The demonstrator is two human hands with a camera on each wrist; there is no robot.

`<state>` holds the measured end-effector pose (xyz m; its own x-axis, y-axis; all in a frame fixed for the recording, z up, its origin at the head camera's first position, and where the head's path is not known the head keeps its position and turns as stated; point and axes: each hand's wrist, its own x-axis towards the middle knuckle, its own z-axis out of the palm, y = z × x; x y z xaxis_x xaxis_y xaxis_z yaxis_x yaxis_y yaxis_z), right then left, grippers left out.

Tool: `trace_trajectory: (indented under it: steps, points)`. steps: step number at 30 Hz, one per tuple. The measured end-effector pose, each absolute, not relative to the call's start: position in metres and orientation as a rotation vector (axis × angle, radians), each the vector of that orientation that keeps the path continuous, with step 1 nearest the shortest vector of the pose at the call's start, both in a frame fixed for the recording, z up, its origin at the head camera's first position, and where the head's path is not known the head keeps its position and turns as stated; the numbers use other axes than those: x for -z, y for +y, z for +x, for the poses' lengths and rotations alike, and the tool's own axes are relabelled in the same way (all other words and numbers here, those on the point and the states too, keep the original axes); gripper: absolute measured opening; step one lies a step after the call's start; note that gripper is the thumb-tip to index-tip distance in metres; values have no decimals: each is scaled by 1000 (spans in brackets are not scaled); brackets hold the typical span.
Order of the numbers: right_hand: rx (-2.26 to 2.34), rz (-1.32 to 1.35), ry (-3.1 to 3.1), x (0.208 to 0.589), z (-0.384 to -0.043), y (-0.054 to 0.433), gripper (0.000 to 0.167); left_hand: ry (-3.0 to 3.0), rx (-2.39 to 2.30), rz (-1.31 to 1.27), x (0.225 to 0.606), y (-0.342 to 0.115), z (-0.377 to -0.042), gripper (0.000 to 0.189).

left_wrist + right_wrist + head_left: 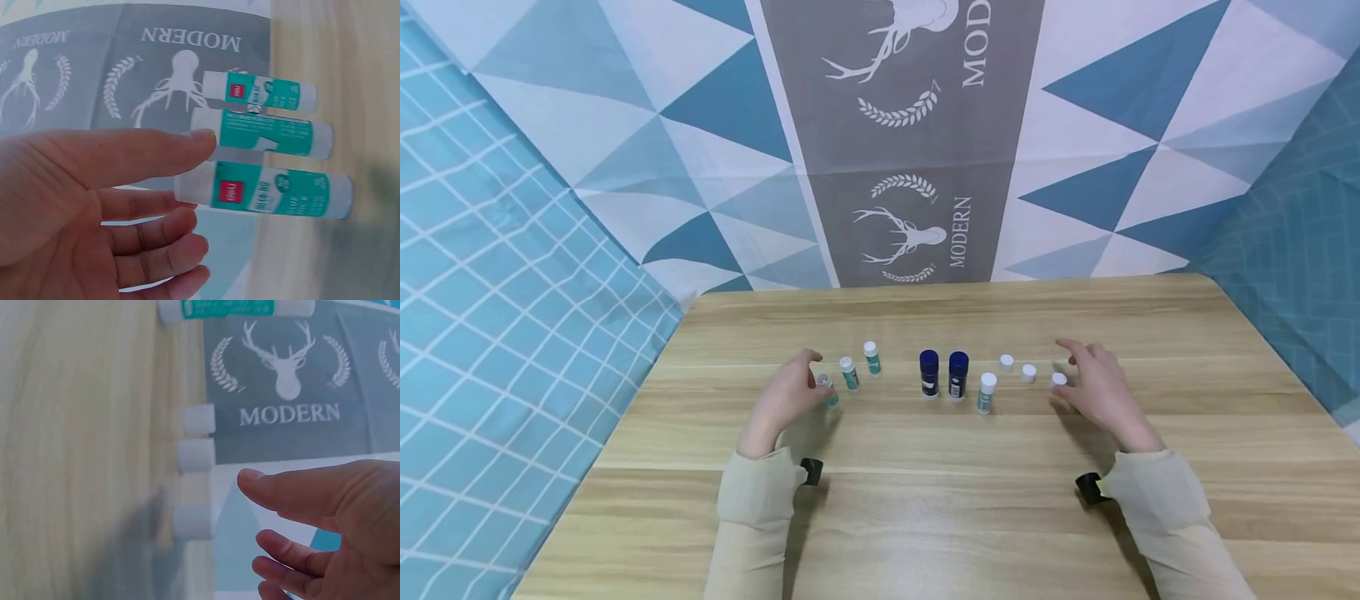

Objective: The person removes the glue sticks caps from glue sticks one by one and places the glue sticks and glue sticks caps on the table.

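My left hand is held beside the leftmost glue stick, thumb and fingers apart around its white upper end. Whether the skin touches it I cannot tell. Two more green-and-white glue sticks, a middle one and a farther one, stand upright in a slanting row with it. My right hand hovers by the rightmost small white cap, its fingers spread and holding nothing. Beyond lie two other white caps, a middle one and a farther one.
Two dark blue capped bottles, left and right, stand upright mid-table. Just right of them is another glue stick with a white top. The wooden table meets a patterned cloth at its far edge.
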<state>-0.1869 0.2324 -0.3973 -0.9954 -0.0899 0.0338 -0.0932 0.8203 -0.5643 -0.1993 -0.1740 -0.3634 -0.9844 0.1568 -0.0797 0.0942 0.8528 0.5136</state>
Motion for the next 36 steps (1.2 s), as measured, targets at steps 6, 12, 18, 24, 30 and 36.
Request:
trace_trajectory:
  steps: [6,12,18,24,30,36]
  points:
    - [-886,202,-2804,386,-183,223,52,2993,-734,184,348,-168,-193,52]
    - [-914,267,-2615,377,-178,211,34,3108,-629,218,338,-160,-187,43]
    - [-939,322,-2624,372,-173,200,31,3205,-607,336,331,-146,-184,37]
    - [-962,408,-2639,373,-172,190,30,3272,-679,559,329,-132,-183,27]
    - [-975,450,-2649,373,-171,182,31,3276,-721,686,334,-120,-184,25]
    - [-966,483,-2673,374,-170,176,33,3238,-709,787,340,-110,-183,26]
